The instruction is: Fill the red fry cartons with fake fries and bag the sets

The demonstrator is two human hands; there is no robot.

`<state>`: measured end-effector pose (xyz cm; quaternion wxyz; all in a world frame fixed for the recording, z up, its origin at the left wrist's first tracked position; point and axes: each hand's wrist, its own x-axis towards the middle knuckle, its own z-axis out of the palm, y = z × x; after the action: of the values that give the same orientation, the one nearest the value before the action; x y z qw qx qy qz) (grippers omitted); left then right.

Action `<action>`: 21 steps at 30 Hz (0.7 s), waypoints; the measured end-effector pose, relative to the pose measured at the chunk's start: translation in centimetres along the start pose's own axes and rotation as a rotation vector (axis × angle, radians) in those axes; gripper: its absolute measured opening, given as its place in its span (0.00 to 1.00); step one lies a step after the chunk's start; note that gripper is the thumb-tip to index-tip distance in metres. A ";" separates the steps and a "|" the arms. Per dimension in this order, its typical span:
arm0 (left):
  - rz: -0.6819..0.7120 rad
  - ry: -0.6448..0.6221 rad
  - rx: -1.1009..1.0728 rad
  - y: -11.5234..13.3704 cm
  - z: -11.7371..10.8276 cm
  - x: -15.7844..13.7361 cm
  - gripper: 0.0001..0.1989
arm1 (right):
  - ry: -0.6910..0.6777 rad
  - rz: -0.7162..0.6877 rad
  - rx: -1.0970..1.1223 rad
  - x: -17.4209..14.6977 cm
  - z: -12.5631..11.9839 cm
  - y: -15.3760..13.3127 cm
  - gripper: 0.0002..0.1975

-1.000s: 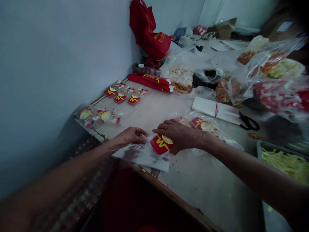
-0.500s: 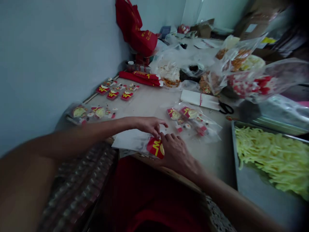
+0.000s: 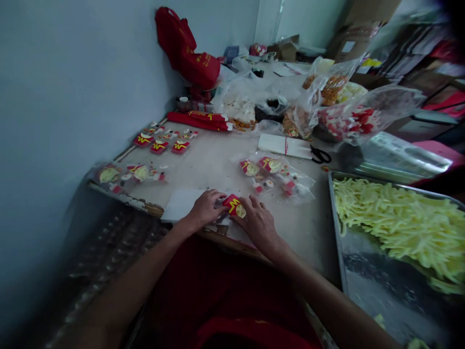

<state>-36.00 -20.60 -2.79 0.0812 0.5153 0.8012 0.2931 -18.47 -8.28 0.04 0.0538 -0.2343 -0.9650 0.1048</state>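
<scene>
Near the table's front edge, a small red fries carton with a yellow zigzag mark and a pale yellow patch lies between my hands. My right hand grips its right side, thumb below and fingers above. My left hand is closed at its left side, pinching what looks like crumpled clear plastic film. Under my left hand lies a white sheet. Just beyond my right hand are clear bags holding similar red cartons and small red and white pieces.
More bagged red pieces lie at left. Behind them are several red cartons. Black scissors touch a banded white stack. A metal tray of pale yellow strips stands at right. Filled plastic bags crowd the back.
My left hand has drawn back from above the carton and closed at its left side. The carton has turned slightly in my right hand. The whole view has shifted.
</scene>
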 end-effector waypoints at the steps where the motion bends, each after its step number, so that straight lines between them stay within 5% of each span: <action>1: -0.009 -0.017 -0.002 0.2 -0.1 0.2 0.18 | 0.017 0.000 0.009 0.0 0.2 0.0 0.24; 6: -0.042 -0.023 0.065 2.0 0.1 0.3 0.18 | -0.001 -0.007 0.041 1.2 0.7 -0.1 0.13; 11: -0.054 0.005 0.253 3.1 1.1 0.6 0.17 | -0.076 -0.024 0.026 1.5 0.0 0.8 0.14; 14: 0.018 -0.039 0.350 3.1 0.9 0.7 0.14 | -0.086 -0.097 0.009 0.5 -0.3 1.4 0.20; 17: 0.034 -0.044 0.458 3.2 0.4 0.9 0.09 | -0.080 -0.074 -0.049 -0.7 0.1 1.4 0.36; 21: 0.016 -0.067 0.504 3.6 0.0 1.1 0.09 | -0.064 -0.005 -0.075 -1.3 0.7 0.7 0.39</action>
<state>-33.69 -18.55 -0.60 -0.0257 0.5351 0.8417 0.0676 -17.12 -8.44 -0.87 0.0145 -0.2305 -0.9700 0.0759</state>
